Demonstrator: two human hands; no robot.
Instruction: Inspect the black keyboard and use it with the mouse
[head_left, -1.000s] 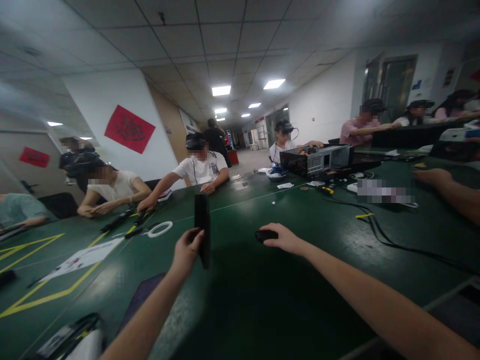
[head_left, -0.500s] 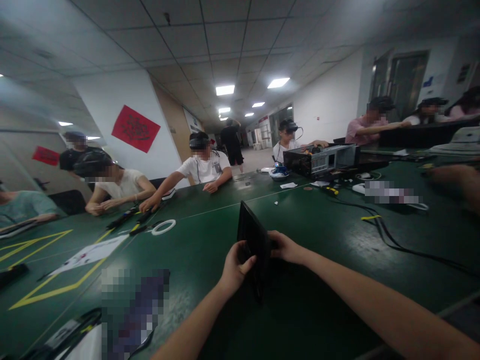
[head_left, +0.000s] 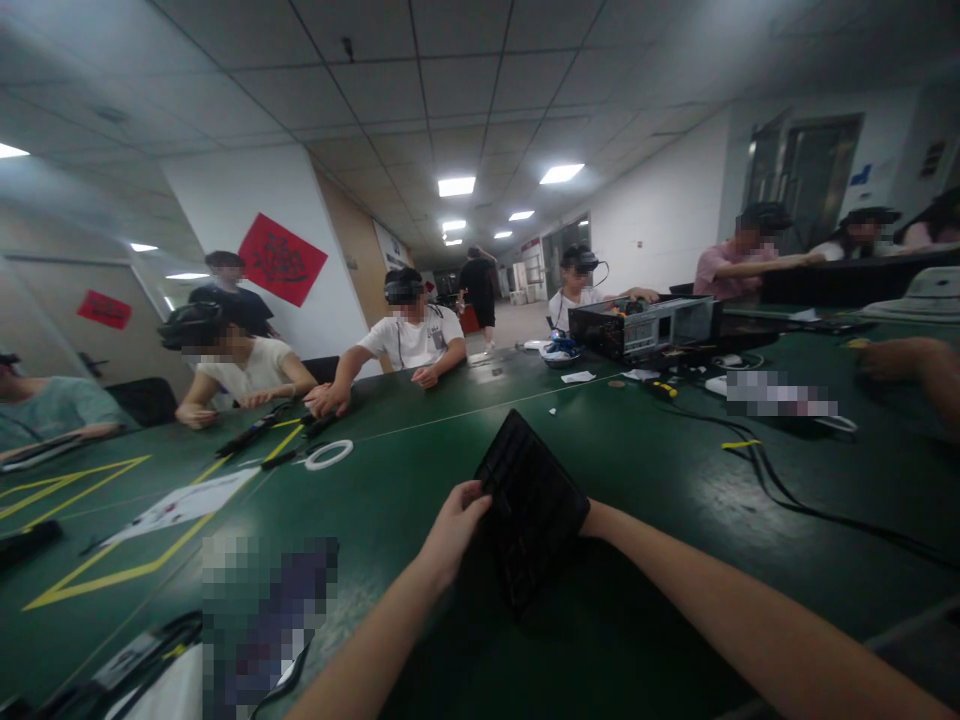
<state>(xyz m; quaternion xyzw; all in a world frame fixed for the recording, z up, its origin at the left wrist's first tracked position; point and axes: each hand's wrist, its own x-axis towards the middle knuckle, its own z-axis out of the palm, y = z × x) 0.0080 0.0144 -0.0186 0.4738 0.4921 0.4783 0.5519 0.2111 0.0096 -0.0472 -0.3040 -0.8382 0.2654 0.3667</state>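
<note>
A flat, black rectangular panel (head_left: 534, 510) with a faint grid of ridges on its face is tilted up over the green table (head_left: 390, 480). My left hand (head_left: 459, 520) is closed on its left edge, thumb on the near face and fingers at the rim. My right hand (head_left: 595, 520) reaches behind the right side of the panel and supports it from there; its fingers are hidden. Too dark to make out is the detail on the panel's face, so its exact kind is unclear.
Beyond the panel stands an opened computer case (head_left: 645, 325), near a blue-and-white object (head_left: 559, 348). Black cables (head_left: 772, 470) run along the right. A white ring (head_left: 328, 455) and a paper sheet (head_left: 184, 505) lie left. Several people sit around the table.
The panel has turned from nearly edge-on so its ridged face shows. My right hand has gone behind it, while my left hand keeps to the left edge.
</note>
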